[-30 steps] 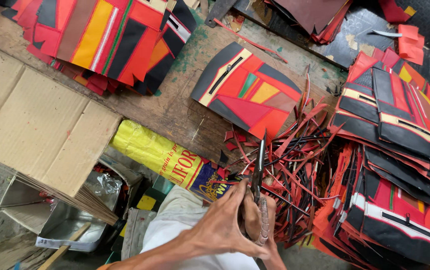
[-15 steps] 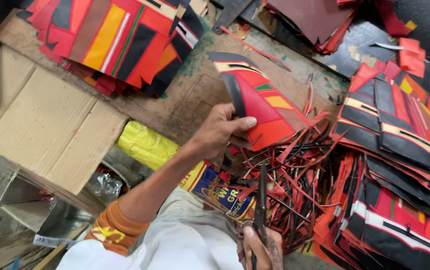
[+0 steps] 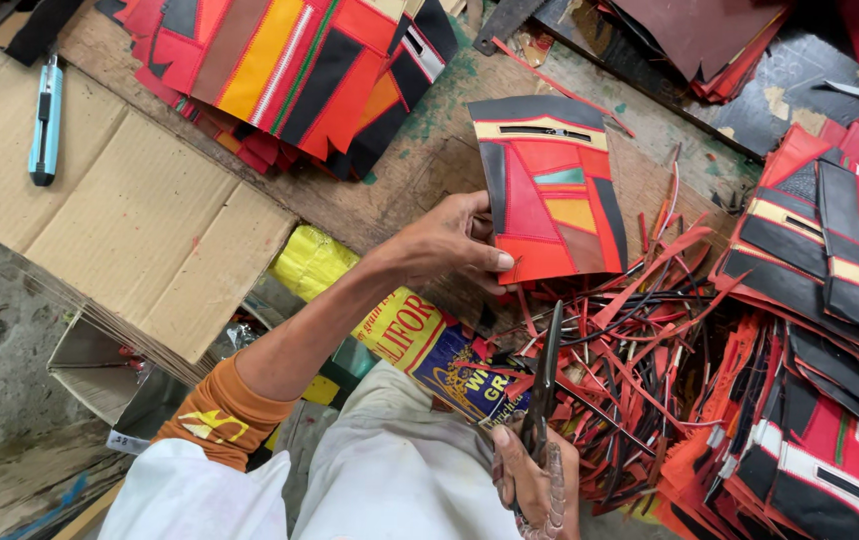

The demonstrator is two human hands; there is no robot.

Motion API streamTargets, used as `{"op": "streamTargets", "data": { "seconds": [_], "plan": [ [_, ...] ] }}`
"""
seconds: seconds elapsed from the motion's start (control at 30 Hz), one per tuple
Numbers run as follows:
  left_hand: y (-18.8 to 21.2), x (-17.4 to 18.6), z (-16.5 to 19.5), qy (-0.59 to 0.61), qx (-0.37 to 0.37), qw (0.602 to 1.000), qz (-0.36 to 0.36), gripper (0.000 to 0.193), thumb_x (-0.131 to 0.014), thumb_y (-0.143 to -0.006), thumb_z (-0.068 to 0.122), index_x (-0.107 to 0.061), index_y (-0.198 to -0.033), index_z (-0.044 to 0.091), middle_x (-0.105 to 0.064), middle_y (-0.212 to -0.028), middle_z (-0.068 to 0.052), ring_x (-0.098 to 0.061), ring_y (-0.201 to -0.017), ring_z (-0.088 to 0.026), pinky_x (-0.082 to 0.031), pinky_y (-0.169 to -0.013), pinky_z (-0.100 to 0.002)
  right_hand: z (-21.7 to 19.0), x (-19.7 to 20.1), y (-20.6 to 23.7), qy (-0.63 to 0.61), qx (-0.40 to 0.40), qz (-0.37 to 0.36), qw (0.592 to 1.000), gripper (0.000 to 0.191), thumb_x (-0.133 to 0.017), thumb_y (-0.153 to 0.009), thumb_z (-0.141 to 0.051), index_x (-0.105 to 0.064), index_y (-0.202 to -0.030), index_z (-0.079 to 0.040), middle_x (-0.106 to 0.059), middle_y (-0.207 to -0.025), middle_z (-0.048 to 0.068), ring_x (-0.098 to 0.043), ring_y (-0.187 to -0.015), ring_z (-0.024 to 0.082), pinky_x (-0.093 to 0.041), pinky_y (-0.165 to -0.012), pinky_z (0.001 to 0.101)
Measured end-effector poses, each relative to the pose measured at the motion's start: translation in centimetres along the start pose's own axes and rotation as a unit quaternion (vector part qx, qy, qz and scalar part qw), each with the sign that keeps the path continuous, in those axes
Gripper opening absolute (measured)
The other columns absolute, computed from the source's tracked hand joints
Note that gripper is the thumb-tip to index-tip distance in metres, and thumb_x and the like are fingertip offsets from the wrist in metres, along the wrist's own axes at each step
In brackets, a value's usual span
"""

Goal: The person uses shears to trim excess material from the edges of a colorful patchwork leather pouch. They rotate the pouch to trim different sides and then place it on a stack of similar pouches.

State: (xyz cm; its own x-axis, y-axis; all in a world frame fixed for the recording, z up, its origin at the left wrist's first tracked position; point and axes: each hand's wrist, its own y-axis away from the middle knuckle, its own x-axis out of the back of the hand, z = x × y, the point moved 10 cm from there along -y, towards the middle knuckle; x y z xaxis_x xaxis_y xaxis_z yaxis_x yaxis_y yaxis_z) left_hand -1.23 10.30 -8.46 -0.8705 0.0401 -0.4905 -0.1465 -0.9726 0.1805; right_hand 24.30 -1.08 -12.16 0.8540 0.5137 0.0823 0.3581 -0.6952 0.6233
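A flattened cardboard sheet (image 3: 129,225) lies at the left of the frame on the worn wooden counter (image 3: 419,170), with a light-blue utility knife (image 3: 44,120) resting near its upper left edge. A heap of red, orange and black patchwork pieces (image 3: 289,70) fills the top centre. Stacks of similar pieces (image 3: 829,300) crowd the right side. A tangle of red and black trimmed strips (image 3: 639,340) sits at lower centre right. A yellow printed bag (image 3: 389,320) hangs below the counter edge.

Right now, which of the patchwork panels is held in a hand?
The single panel at the middle, pinched by the left hand. It lies apart; the others sit in stacks.
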Motion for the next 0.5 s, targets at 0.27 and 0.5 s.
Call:
{"op": "streamTargets", "data": {
  "seconds": [0.27,0.5],
  "plan": [
    [0.9,-0.2,1.4,-0.050,-0.001,0.999,0.005,0.037,-0.072,-0.090,-0.001,-0.061,-0.125,-0.004,-0.072,-0.102,-0.013,-0.075,-0.086,-0.019,-0.069,-0.073,-0.032,-4.4,-2.7,1.6,-0.141,0.146,-0.145,0.968,0.047,-0.054,-0.098,-0.046,-0.056,-0.109,0.000,-0.059,-0.086,0.006,-0.054,-0.072,0.013,-0.045,-0.067,0.0298],
    [2.3,-1.4,2.0,-0.095,0.001,0.995,0.006,0.026,-0.070,-0.091,-0.002,-0.061,-0.115,-0.007,-0.073,-0.094,-0.012,-0.075,-0.082,-0.017,-0.069,-0.070,-0.031,-4.2,-4.3,-1.4,0.072,0.084,-0.120,0.987,0.058,-0.052,-0.092,-0.059,-0.060,-0.097,-0.002,-0.053,-0.068,0.005,-0.046,-0.066,0.015,-0.036,-0.061,0.0318]
  ]
}}
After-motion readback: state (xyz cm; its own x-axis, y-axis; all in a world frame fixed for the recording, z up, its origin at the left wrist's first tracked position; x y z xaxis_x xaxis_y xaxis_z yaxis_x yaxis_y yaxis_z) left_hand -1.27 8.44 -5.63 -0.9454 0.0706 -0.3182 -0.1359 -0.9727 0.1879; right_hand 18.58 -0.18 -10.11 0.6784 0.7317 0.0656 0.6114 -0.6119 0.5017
